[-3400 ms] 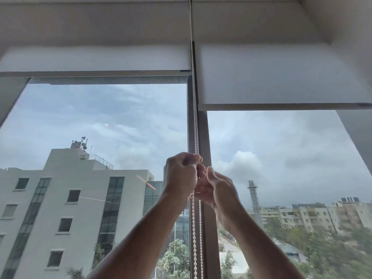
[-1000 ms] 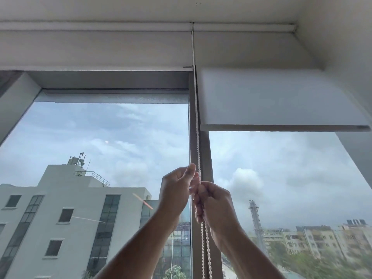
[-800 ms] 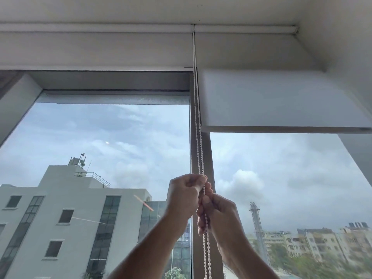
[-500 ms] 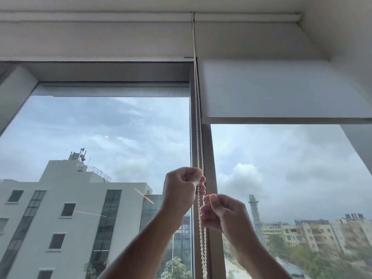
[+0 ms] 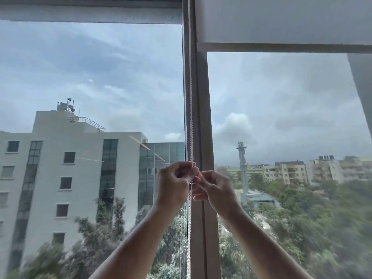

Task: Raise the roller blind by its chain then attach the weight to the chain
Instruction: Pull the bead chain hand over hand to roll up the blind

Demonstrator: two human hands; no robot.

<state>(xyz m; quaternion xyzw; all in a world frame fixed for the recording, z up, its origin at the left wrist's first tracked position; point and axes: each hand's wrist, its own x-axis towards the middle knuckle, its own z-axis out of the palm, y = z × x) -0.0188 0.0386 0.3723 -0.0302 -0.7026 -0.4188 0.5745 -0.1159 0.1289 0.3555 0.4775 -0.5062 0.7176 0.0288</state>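
Both hands, left hand (image 5: 174,185) and right hand (image 5: 216,191), pinch the bead chain (image 5: 190,117) with closed fingers. It hangs along the window mullion (image 5: 202,117). The right-hand blind (image 5: 281,21) covers the top of its pane.

I can't see where the chain (image 5: 190,117) passes inside both fists, its top and bottom run off frame, and the trees (image 5: 314,228) smear with blur.

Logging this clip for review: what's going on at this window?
A person stands at a window, both hands closed on the white bead chain hanging along the centre frame post. The left hand grips just above the right hand. The right-side roller blind still covers the top of its pane. No weight is visible.
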